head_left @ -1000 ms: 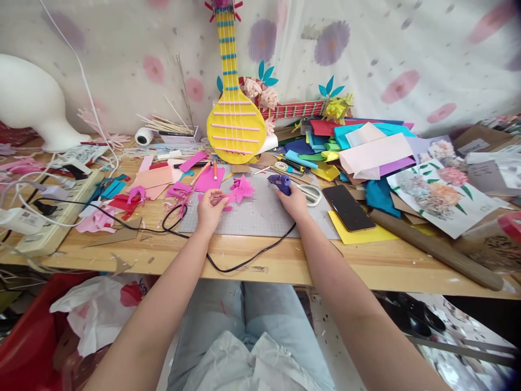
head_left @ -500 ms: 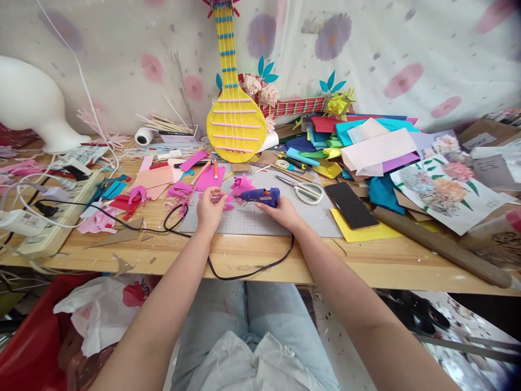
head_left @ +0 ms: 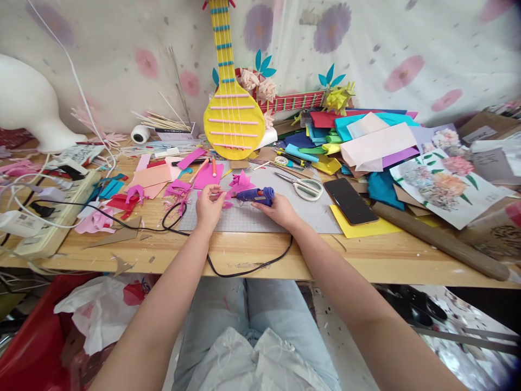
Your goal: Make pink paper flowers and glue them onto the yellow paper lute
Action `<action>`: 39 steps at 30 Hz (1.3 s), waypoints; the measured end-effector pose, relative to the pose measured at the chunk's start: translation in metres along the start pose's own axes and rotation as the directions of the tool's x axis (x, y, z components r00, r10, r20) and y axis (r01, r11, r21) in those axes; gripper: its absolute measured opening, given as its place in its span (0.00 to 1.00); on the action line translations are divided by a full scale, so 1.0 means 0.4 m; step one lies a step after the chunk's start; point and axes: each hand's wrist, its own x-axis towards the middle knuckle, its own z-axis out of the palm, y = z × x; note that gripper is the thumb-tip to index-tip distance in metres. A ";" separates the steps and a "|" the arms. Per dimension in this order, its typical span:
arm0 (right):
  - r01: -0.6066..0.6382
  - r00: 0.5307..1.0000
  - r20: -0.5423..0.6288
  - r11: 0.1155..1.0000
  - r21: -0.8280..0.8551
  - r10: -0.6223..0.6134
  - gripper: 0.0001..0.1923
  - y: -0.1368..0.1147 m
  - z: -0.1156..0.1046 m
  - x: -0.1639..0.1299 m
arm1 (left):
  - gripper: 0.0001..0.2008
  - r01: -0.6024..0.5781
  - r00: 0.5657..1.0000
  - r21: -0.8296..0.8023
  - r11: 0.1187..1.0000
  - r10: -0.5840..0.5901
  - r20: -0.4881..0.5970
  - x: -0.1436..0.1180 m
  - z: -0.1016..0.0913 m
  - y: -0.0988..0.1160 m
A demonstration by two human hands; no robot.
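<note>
My right hand (head_left: 278,209) is wrapped round a blue glue gun (head_left: 257,196), its nozzle pointing left. My left hand (head_left: 210,206) is closed in a pinch just left of the nozzle, on what looks like a small pink piece (head_left: 222,197), mostly hidden by the fingers. Behind the glue gun, a pink paper flower (head_left: 241,182) lies on the grey cutting mat (head_left: 244,222). White-handled scissors (head_left: 308,188) rest on the mat to the right. From the glue gun, a black cord (head_left: 248,275) loops over the table's front edge.
A yellow paper-covered lute (head_left: 235,127) leans at the back. Coloured sheets (head_left: 378,144) pile up at the right, behind a phone (head_left: 350,202) and a wooden rod (head_left: 439,239). Pink scraps (head_left: 95,220) and a power strip (head_left: 57,217) lie at the left.
The whole view has shifted slightly. Both hands keep their grips, and the glue gun's nozzle stays close to my left fingertips.
</note>
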 end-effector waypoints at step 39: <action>-0.007 1.000 0.009 0.993 -0.117 0.008 0.17 -0.002 -0.005 0.003 | 0.12 0.014 1.000 -0.006 1.000 -0.014 0.012 -0.002 0.003 0.018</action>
